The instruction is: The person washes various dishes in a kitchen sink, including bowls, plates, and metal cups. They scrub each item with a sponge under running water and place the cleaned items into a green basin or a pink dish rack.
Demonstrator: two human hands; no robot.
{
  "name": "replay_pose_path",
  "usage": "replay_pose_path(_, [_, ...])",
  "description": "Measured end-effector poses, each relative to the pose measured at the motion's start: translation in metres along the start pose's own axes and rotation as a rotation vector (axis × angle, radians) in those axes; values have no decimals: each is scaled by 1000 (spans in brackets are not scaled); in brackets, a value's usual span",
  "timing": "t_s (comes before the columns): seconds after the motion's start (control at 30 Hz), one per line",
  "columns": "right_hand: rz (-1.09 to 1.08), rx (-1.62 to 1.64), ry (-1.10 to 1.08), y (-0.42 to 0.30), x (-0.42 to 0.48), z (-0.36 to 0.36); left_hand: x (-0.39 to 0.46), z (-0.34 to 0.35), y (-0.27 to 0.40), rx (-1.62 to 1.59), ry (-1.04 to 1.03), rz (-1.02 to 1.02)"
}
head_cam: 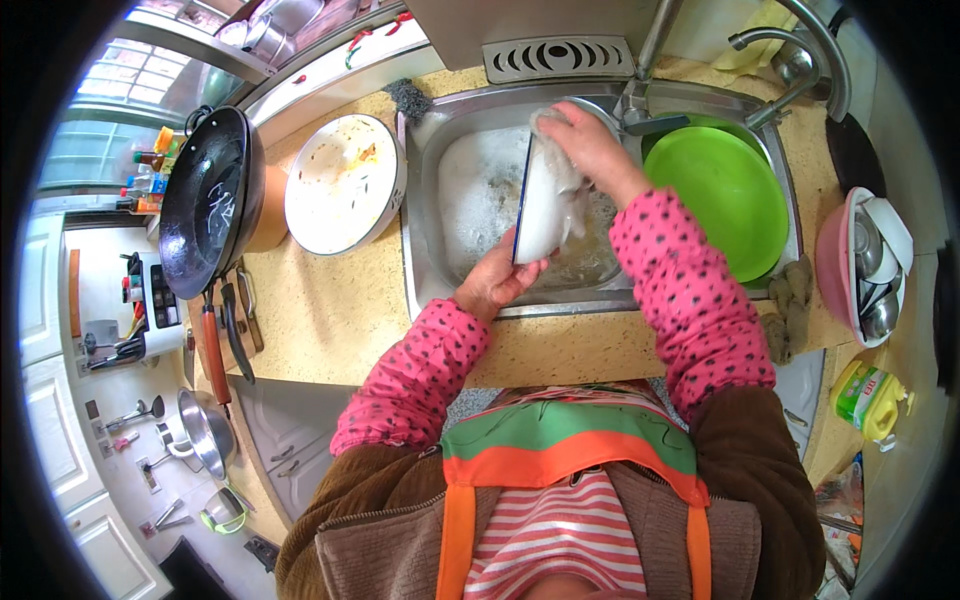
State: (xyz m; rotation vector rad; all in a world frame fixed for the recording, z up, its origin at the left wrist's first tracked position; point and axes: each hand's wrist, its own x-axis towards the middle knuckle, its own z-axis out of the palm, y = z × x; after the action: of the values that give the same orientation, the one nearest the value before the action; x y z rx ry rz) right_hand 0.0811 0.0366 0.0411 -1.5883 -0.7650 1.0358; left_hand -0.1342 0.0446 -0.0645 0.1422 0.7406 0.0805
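My left hand (504, 279) grips the lower end of a white bowl (541, 217) with a dark blue rim, tipped on its side above the sink basin (436, 225). At the bowl's upper end, my right hand (589, 146) presses a pale, soapy scrubbing cloth (551, 124) against its outer side. Foam covers much of the cloudy water (476, 180) below. Behind my right hand, part of a metal rim shows at the back of the basin; what it belongs to is mostly hidden.
A food-stained white enamel basin (341, 184) stands left of the sink, beside stacked black woks (206, 202). A green plastic basin (716, 202) fills the right sink bowl under the faucet (637, 112). Farther right are a pink basin of dishes (836, 262) and a yellow detergent bottle (870, 401).
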Motion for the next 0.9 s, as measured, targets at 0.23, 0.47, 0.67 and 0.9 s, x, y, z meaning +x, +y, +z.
replay_pose_path(0.23, [274, 794, -218, 52, -13, -11, -17, 4, 12, 139, -194, 72])
replay_pose_path(0.47, [335, 1134, -93, 73, -56, 36, -7, 71, 6, 292, 99, 660])
replay_pose_path(0.67, [416, 1297, -105, 81, -78, 37, 35, 13, 41, 902, 461, 1232])
replay_pose_path(0.9, [396, 853, 12, 83, -79, 13, -1, 17, 60, 1255, 601, 1450])
